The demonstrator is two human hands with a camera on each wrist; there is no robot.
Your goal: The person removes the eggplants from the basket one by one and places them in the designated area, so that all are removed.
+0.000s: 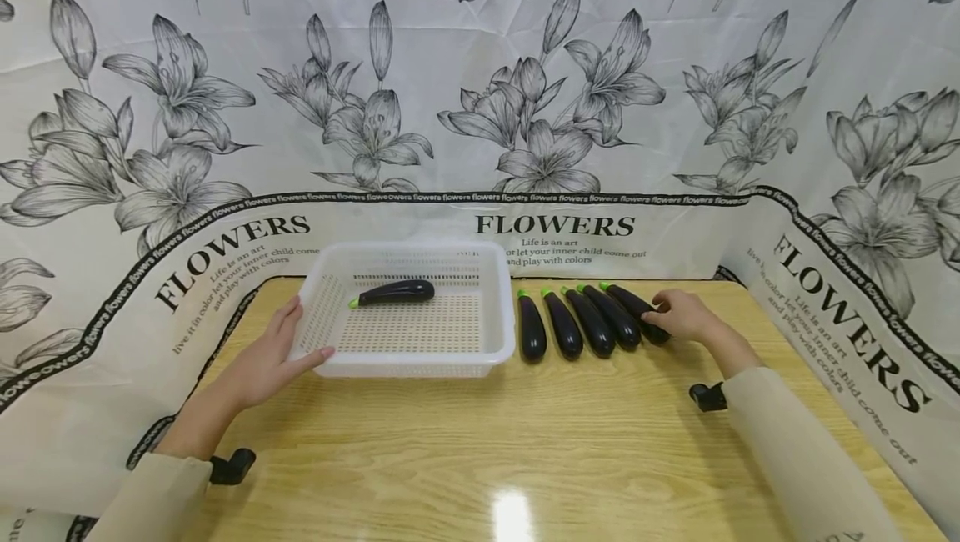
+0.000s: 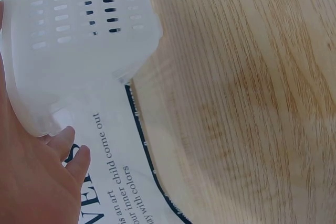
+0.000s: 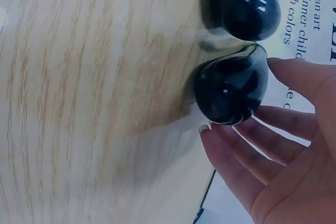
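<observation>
A white perforated plastic basket [image 1: 420,365] stands at the back left of the table, with one dark eggplant [image 1: 397,292] lying inside. My left hand [image 1: 266,363] holds the basket's left end, thumb along the front rim and fingers at the side; the left wrist view shows fingertips under its edge. To the right of the basket, several eggplants [image 1: 564,327] lie in a row, green stems toward the back. My right hand [image 1: 682,317] grips the rightmost eggplant [image 3: 231,87] near its rounded end, thumb on one side and fingers on the other.
The wood-grain table [image 1: 450,450] runs forward from the row. Behind and on both sides hangs a white curtain [image 1: 420,150] printed with flowers and lettering, close to the table's edges. Black wrist devices [image 1: 234,467] sit at both sleeves.
</observation>
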